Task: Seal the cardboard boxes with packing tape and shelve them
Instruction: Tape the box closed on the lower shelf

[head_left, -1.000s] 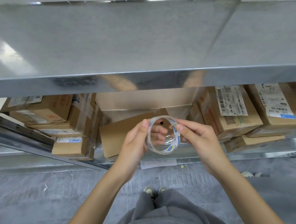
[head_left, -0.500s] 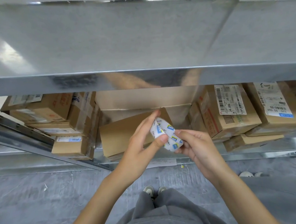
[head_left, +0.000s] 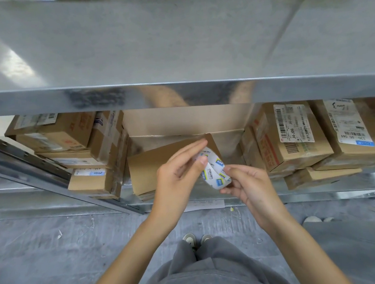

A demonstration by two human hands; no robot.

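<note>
**A:** Where the two forearms meet at the centre of the view, what is held?

**B:** A tape roll (head_left: 214, 170), white with blue and yellow printed marks, tilted so its outer band faces the camera. The right hand (head_left: 248, 186), at 4 o'clock of the roll, grips its lower edge with curled fingers. The left hand (head_left: 178, 172), at 9 o'clock, lays its thumb on the band, the other fingers extended almost straight beyond it; whether they press the far side cannot be told.

**A:** And the cartons?

**B:** An open cardboard box (head_left: 161, 165) stands on the lower shelf (head_left: 57, 201) directly behind the hands, at 12 o'clock, one brown flap leaning toward the viewer. Labelled boxes (head_left: 293, 134) are stacked at 2 o'clock, further stacked boxes (head_left: 67, 139) at 10 o'clock.

**A:** The remaining field?

**B:** A metal upper shelf (head_left: 172, 42) spans the top; grey trousers (head_left: 208, 275) and shoes (head_left: 196, 239) lie at 6 o'clock on a concrete floor (head_left: 44, 258).
</note>
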